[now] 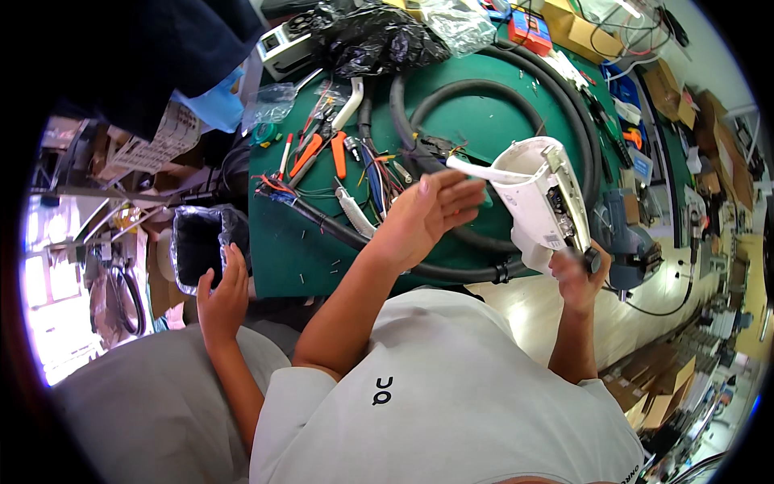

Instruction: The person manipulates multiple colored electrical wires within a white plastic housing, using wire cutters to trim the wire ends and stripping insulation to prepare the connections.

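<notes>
My right hand (574, 282) grips the lower right end of a white plastic housing (524, 198), raised over the front right of the table. The housing is tilted, with an open side showing dark and metal parts inside, and a curved white arm sticks out to its left. Beside my right fingers is a dark round-ended piece (592, 260); whether it belongs to the housing I cannot tell. My left hand (435, 211) is held up left of the housing, fingers stretched and nothing in it. Below it lie stripped coloured wires (377, 173) and a loose white curved shell (355, 211).
A thick black cable (476, 87) loops over the green mat (282, 242). Orange-handled tools (339, 155) lie at left, a black plastic bag (375, 40) at the back. Another person's hand (224, 294) is near a lined bin (196, 246). A blue-grey device (625, 234) stands right.
</notes>
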